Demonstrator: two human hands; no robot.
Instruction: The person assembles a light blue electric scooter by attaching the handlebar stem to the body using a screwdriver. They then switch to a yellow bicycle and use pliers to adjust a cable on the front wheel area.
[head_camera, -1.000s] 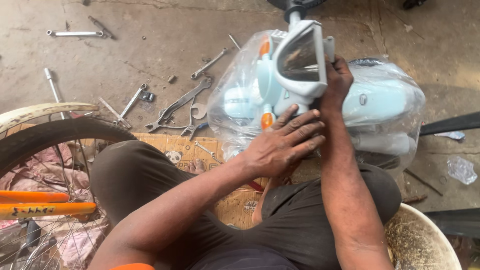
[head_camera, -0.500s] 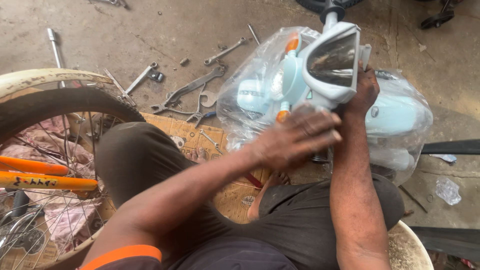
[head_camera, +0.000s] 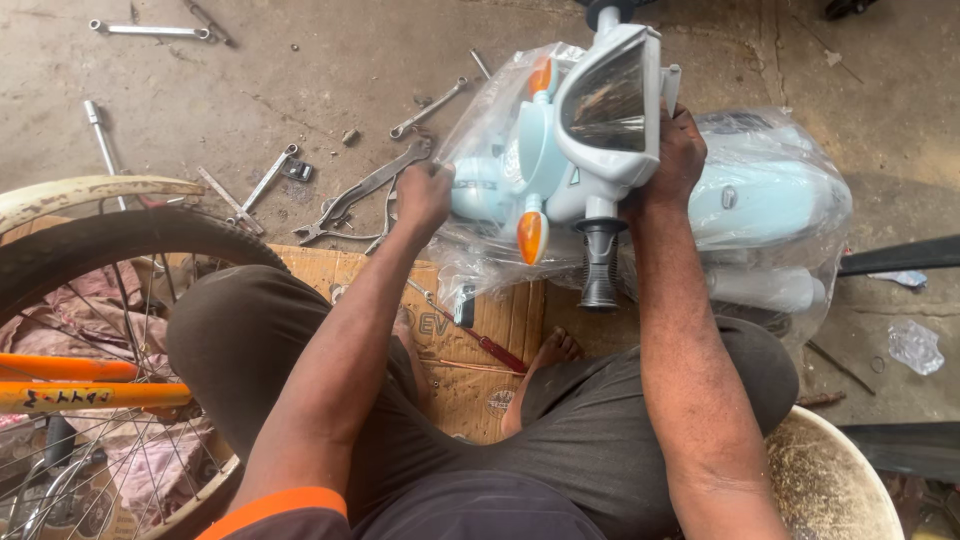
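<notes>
A: Where is our toy scooter (head_camera: 740, 200)?
B: On the floor by our knees, in its clear plastic bag (head_camera: 800, 250).
A: And our hands?
B: Our left hand (head_camera: 425, 195) pinches the bag. Our right hand (head_camera: 675, 160) wraps tight around the scooter's head.

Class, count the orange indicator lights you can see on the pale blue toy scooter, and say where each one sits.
2. One orange light sits low at the front, left of the black handlebar grip; the other orange light sits higher, beside the headlight housing. More may be hidden under the plastic wrap.
</notes>
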